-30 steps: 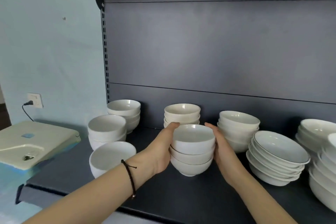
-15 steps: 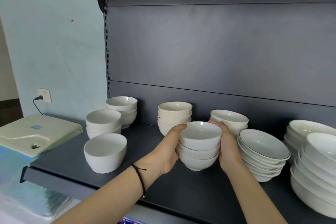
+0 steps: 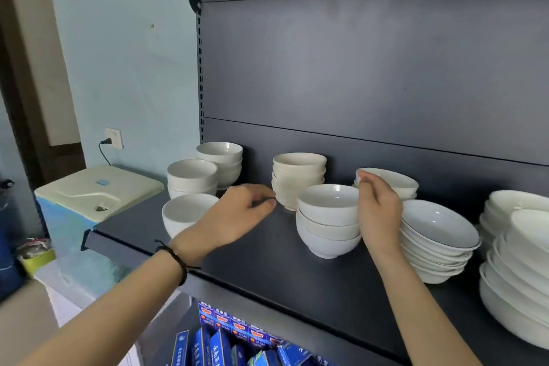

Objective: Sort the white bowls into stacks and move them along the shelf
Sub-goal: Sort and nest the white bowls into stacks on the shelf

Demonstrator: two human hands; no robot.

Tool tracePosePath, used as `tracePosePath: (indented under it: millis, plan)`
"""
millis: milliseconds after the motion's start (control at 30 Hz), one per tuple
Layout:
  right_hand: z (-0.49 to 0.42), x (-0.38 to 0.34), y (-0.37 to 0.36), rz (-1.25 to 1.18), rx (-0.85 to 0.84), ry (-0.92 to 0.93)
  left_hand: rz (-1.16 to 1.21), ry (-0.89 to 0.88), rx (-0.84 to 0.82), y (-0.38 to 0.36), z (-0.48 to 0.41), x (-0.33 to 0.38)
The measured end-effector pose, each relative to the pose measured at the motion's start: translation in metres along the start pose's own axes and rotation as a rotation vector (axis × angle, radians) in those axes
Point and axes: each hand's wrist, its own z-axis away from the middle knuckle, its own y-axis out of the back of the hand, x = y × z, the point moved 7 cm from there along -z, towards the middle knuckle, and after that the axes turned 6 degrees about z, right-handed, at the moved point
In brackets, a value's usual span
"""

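A stack of three white bowls (image 3: 326, 217) stands on the dark shelf (image 3: 267, 270) between my hands. My left hand (image 3: 237, 217) hovers to its left with loosely curled fingers and holds nothing; its fingertips are near a cream-coloured stack (image 3: 297, 178) behind. My right hand (image 3: 377, 211) is just right of the three-bowl stack, fingers loosely bent, gripping nothing. Whether it touches the stack I cannot tell. Behind it sits a low stack of wider bowls (image 3: 395, 181), partly hidden by the hand.
At the shelf's left end stand a single bowl (image 3: 184, 211) and two short stacks (image 3: 190, 175) (image 3: 221, 160). Shallow bowls (image 3: 439, 235) and larger stacks (image 3: 520, 261) fill the right. A cream appliance (image 3: 95, 190) sits left of the shelf; blue boxes (image 3: 222, 342) lie below.
Both hands have let go of the three-bowl stack, which now rests on the shelf. My left hand has drawn away to the left; my right hand has opened beside the stack.
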Motion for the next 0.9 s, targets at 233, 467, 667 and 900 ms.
tracePosePath:
  millis: [233,467,667,900]
  plan:
    - [0.040,-0.068,-0.032,0.340,-0.149,0.524,-0.466,-0.015,0.065,0.064,0.013,-0.033]
    - [0.093,-0.090,-0.113,0.508,-0.631,0.560,-0.400,0.024,-0.142,0.098,0.019,-0.089]
    - [0.114,-0.047,-0.184,0.391,-0.862,0.200,-0.053,-0.030,-0.136,0.100,0.029,-0.150]
    - [0.119,-0.027,-0.210,0.064,-0.753,-0.106,0.253,-0.032,-0.049,0.091,0.020,-0.177]
